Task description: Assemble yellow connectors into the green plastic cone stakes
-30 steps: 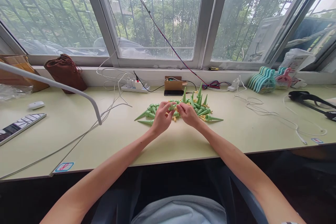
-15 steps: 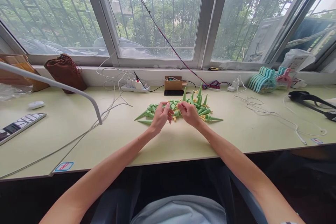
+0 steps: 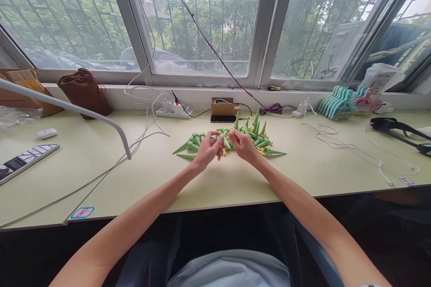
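Observation:
Over the front of a pile of green plastic spikes, my left hand has its fingers curled and its thumb pinched inward. A green spike shows at its fingertips, partly covered by the hand. Just to the right, my right hand is closed in a pinch close to that spike; whatever it holds is too small to name. Small yellow plastic pieces lie among the spikes. Some spikes stand point up at the right of the pile, while others lie flat at the left.
Behind the pile are a small cardboard box and a black phone. A power strip and white cables lie left of them. Light-blue hangers and a black headset-like strap are at the right. A grey curved bar crosses the left side.
Both hands stay nearly in place. My left hand has shifted slightly right, and the green piece between the hands now sits at a different angle.

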A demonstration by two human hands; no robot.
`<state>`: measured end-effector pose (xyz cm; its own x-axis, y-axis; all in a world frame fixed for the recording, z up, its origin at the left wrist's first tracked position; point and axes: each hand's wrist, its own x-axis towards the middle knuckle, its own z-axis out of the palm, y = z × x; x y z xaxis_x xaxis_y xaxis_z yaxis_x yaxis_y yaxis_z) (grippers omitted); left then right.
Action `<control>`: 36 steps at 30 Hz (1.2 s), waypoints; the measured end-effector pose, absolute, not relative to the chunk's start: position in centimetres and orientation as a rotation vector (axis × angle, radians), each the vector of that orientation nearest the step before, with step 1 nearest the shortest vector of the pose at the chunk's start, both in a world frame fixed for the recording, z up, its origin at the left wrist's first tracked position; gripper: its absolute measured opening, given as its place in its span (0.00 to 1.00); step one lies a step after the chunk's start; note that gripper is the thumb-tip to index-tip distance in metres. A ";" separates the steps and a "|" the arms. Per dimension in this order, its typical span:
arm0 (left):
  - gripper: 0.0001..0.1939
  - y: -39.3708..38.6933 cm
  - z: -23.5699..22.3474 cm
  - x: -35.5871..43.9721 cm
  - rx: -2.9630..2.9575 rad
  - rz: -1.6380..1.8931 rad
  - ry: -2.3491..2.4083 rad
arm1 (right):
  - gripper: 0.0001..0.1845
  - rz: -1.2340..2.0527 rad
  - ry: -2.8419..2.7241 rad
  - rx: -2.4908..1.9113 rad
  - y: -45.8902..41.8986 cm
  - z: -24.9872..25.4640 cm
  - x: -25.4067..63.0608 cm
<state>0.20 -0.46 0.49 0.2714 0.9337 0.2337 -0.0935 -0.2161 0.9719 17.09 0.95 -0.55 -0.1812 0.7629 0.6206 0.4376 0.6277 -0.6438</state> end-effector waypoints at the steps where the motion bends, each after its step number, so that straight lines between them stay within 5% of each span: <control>1: 0.27 -0.5 0.5 0.2 1.457 1.176 0.833 | 0.22 0.392 -1.818 -0.971 1.0 -0.6 17.1; 19: 0.18 -0.7 -0.1 0.0 1.930 1.367 1.006 | 0.26 0.356 -1.847 -1.012 1.1 -0.4 17.2; 29: 0.26 -0.2 -0.3 0.2 1.748 1.363 1.034 | 0.25 0.369 -1.788 -1.006 0.7 -0.3 17.0; 36: 0.19 0.0 0.1 0.4 1.445 1.255 0.972 | 0.25 0.323 -1.750 -1.025 0.9 -0.3 17.1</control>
<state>0.37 -0.02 0.13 0.1551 0.9612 0.2282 -0.0196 -0.2279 0.9735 17.11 0.88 -0.32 -0.0997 0.7621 0.6398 0.4832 0.5992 -0.6384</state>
